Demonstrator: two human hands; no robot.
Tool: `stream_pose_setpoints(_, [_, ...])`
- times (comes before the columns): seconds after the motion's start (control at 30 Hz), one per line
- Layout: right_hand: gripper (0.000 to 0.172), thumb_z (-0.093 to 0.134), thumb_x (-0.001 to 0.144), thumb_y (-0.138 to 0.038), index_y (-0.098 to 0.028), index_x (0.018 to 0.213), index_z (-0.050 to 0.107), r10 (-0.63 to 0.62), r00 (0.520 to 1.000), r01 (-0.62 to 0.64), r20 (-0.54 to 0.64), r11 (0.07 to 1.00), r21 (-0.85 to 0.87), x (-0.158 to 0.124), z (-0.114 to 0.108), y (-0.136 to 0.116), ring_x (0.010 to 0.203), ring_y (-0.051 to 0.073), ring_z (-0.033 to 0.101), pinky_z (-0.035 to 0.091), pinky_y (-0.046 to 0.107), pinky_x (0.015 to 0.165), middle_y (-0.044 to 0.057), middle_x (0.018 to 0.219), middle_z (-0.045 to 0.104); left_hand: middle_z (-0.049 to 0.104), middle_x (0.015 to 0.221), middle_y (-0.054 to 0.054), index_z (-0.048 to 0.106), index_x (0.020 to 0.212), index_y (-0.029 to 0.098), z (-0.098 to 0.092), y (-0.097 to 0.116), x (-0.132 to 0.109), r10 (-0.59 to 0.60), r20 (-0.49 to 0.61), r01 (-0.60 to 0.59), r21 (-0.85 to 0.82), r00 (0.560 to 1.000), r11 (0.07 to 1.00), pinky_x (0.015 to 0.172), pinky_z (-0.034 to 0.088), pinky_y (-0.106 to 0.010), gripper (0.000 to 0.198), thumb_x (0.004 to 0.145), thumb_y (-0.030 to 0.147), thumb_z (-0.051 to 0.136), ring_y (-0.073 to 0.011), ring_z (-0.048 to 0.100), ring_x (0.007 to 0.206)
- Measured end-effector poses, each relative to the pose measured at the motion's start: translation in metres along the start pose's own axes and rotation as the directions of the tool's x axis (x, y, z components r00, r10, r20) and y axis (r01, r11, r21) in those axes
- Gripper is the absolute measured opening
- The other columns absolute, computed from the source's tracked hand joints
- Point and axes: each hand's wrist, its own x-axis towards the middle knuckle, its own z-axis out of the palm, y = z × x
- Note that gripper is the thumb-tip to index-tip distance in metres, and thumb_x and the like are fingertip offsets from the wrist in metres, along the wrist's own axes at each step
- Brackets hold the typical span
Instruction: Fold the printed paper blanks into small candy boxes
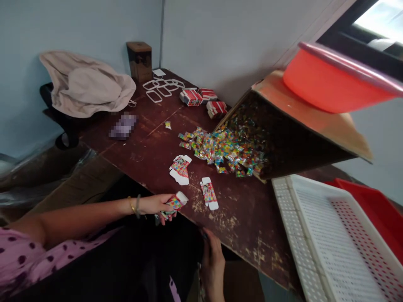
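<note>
My left hand (156, 205) reaches in from the left and grips a small colourful carton (176, 202) at the near edge of the dark wooden table (151, 147). My right hand (213, 263) is lower, below the table's edge. Its fingers are closed together and point up at the edge, and what they hold is hidden. Two flat printed cartons (180, 169) (209, 193) lie on the table just beyond my hands. Further back, a pile of bright candy packets (220, 149) spills from a tipped cardboard box (299, 138).
An orange basin (330, 84) rests on the tipped box. A white perforated tray (330, 235) and a red tray (378, 209) sit at the right. At the back are red-and-white boxes (201, 98), white card frames (162, 88), a wooden block (139, 61) and a beige cloth (85, 84) over a chair.
</note>
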Motion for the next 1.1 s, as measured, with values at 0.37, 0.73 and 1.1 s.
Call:
stream_pose_setpoints(0.37, [0.017, 0.064, 0.086, -0.035, -0.025, 0.097, 0.07, -0.071, 0.991, 0.057, 0.113, 0.991, 0.123, 0.078, 0.013, -0.077, 0.083, 0.021, 0.061, 0.048, 0.034, 0.078, 0.005, 0.091, 0.067, 0.052, 0.074, 0.003, 0.05, 0.109, 0.015, 0.037, -0.007, 0.0, 0.081, -0.074, -0.043, 0.424, 0.994, 0.905, 0.042, 0.047, -0.018, 0.032, 0.08, 0.024, 0.058, -0.0109, 0.054, 0.06])
stream_pose_setpoints(0.73, [0.02, 0.051, 0.093, -0.025, -0.026, 0.099, 0.07, -0.211, 0.972, 0.215, -0.106, 0.976, 0.032, 0.063, 0.035, -0.085, 0.117, 0.025, 0.048, 0.039, 0.048, 0.1, 0.007, 0.125, 0.058, 0.062, 0.072, -0.005, 0.064, 0.097, 0.012, 0.029, -0.003, 0.001, 0.048, -0.124, -0.04, 0.062, 0.991, 0.997, 0.041, 0.045, -0.023, 0.072, 0.084, 0.075, 0.033, -0.0176, 0.06, 0.061])
stream_pose_setpoints(1.1, [0.024, 0.068, 0.074, -0.021, -0.025, 0.097, 0.073, 0.137, 0.935, -0.313, 0.326, 0.749, 0.584, 0.076, 0.041, -0.078, 0.074, 0.015, 0.061, 0.05, 0.024, 0.059, 0.002, 0.094, 0.066, 0.064, 0.078, -0.003, 0.069, 0.098, 0.014, 0.026, 0.004, 0.006, 0.017, -0.161, 0.003, 0.128, 0.987, 0.992, 0.045, 0.043, -0.02, 0.04, 0.078, 0.046, 0.055, -0.0161, 0.056, 0.068])
